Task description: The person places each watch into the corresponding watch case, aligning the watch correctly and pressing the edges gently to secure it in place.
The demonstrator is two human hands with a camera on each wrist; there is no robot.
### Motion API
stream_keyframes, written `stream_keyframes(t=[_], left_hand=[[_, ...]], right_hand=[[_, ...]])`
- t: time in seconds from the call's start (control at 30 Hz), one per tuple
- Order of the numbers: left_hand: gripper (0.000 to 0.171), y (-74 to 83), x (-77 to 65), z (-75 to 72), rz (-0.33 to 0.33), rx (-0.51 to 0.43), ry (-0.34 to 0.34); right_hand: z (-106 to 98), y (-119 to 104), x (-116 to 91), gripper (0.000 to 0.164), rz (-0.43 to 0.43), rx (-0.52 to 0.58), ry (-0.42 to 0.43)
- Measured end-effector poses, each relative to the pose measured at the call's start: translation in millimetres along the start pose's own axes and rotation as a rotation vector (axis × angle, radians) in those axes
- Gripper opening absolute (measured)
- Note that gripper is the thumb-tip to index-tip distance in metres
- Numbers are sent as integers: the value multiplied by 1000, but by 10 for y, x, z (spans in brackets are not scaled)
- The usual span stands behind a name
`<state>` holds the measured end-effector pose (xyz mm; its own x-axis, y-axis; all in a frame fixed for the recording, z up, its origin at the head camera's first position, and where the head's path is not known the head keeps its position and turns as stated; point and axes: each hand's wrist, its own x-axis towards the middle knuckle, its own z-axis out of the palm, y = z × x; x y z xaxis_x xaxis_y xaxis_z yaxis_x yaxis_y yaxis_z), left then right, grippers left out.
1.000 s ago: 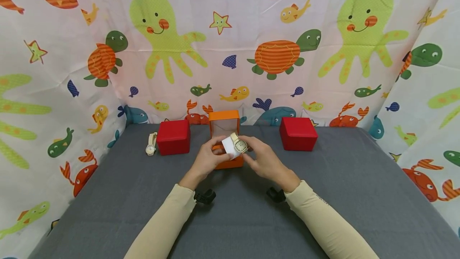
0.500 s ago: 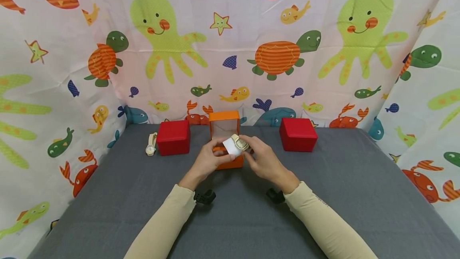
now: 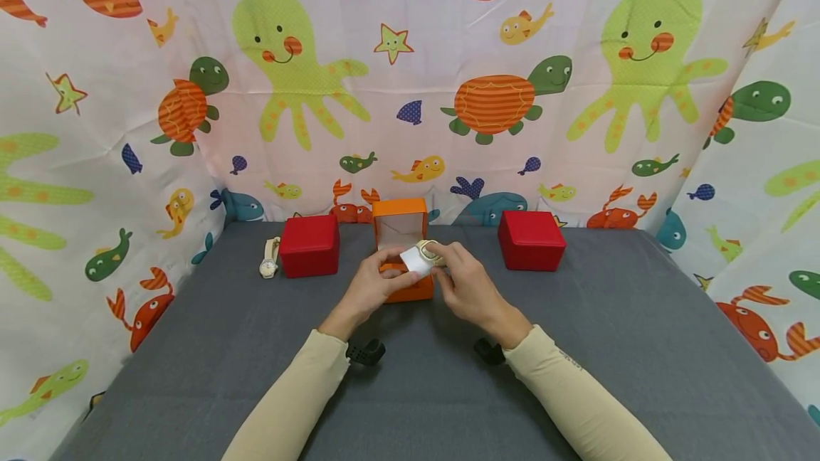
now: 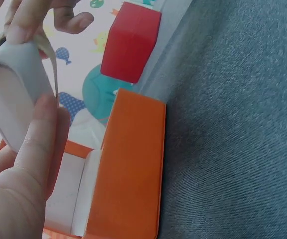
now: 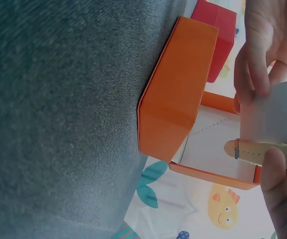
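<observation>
My left hand (image 3: 370, 282) grips a white watch cushion (image 3: 413, 260) by its sides, in front of the raised lid of an orange box (image 3: 411, 292). At the cushion's right end my right hand (image 3: 472, 289) holds a wristwatch (image 3: 427, 247) with a gold-toned case and pale strap. Its fingers cover part of the watch face. The right wrist view shows the watch strap (image 5: 253, 152) running alongside the cushion (image 5: 273, 117), a thumb pressed against it. How far the strap encircles the cushion cannot be told. The orange box stands open with a pale lining.
A red box (image 3: 310, 246) stands left of the orange one, a second red box (image 3: 532, 240) to the right. Another light-strapped watch (image 3: 269, 259) lies beside the left red box. Behind the grey tabletop (image 3: 410, 390) hangs a printed curtain (image 3: 423, 13).
The watch and cushion have tilted, so the watch face turns upward and away. My right fingers have shifted over the face. My left hand has barely moved.
</observation>
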<state>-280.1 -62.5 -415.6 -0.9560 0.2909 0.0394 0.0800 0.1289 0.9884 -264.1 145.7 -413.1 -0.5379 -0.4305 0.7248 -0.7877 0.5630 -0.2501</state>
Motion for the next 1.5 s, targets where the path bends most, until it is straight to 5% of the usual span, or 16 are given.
stream_keyframes(t=[0.83,1.07,1.27,1.5], left_hand=[[64,46,-18,56,-18,15,17],[65,17,-18,82,36,-23,55],[65,-4,-15,80,61,-39,71],[69,26,-22,-3,85,-37,1]], right_hand=[[10,-70,-17,42,-15,-113,62],[34,-60,-36,46,-27,-133,81],[24,-92,-30,52,37,-54,77],[-87,-25,37,44,173,223,-95]])
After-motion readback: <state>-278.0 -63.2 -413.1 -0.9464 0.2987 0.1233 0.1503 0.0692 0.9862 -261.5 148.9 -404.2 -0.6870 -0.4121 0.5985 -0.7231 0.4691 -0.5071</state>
